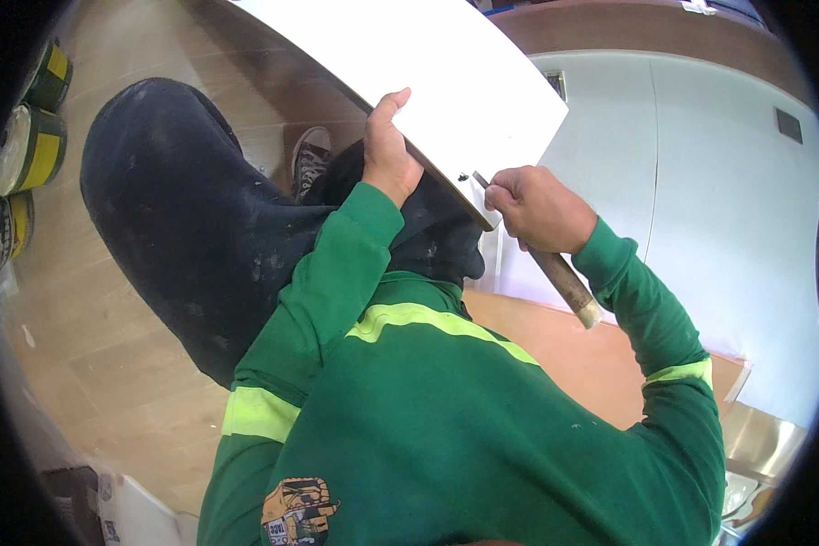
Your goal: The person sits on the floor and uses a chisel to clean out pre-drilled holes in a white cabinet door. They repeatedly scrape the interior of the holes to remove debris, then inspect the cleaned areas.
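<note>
White panel (455,82), edge pinched in left hand (390,156); wooden-handled tool (564,280), clasped in curled right hand (544,209)

Apparent workroom (127,382): wooden-handled tool (562,278), containers (44,153)

Yellow-banded tubs (44,153) — far left, tan floor (132,400), pale wall (701,218), dark plate (789,126)

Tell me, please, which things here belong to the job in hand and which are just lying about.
In the job:
white panel, held by the left hand
wooden-handled tool, gripped in the right hand, tip at the panel

Lying about:
green-and-yellow cylinders, far left
</note>
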`<state>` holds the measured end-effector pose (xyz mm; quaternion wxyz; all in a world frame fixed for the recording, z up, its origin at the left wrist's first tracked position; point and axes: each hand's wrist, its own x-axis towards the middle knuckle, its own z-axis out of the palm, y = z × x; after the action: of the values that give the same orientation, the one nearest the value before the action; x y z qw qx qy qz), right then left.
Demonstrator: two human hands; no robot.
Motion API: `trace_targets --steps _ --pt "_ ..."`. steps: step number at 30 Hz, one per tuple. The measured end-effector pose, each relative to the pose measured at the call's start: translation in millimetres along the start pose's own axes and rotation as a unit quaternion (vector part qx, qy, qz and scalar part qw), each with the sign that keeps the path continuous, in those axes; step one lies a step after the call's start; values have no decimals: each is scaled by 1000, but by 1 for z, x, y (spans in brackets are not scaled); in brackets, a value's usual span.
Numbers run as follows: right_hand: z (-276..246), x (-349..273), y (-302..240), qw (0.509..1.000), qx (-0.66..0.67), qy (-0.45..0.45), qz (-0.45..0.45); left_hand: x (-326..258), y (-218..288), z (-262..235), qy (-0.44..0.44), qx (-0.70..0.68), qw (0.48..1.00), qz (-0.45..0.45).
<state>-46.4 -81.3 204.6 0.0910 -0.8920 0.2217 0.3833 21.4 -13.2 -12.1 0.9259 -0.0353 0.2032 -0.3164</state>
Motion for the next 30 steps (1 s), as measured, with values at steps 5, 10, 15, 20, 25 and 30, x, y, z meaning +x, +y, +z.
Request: trace_targets --steps 5,10,15,20,25,30 --pt "20 7 14 999 19 17 -28 -2 0 -3 4 -1 1000 -8" --pt "24 10 11 999 -2 41 -35 1 0 -6 1 10 1000 -2" --pt "30 18 16 996 -59 54 -31 2 -2 -8 0 6 1000 -14" --pt "40 19 20 986 -116 99 -74 1 -1 -10 12 15 1000 -24" --pt "33 19 15 983 -150 70 -78 -5 0 -6 28 19 999 -20" --pt "29 18 19 975 -179 60 -115 -3 0 -12 26 18 999 -19"
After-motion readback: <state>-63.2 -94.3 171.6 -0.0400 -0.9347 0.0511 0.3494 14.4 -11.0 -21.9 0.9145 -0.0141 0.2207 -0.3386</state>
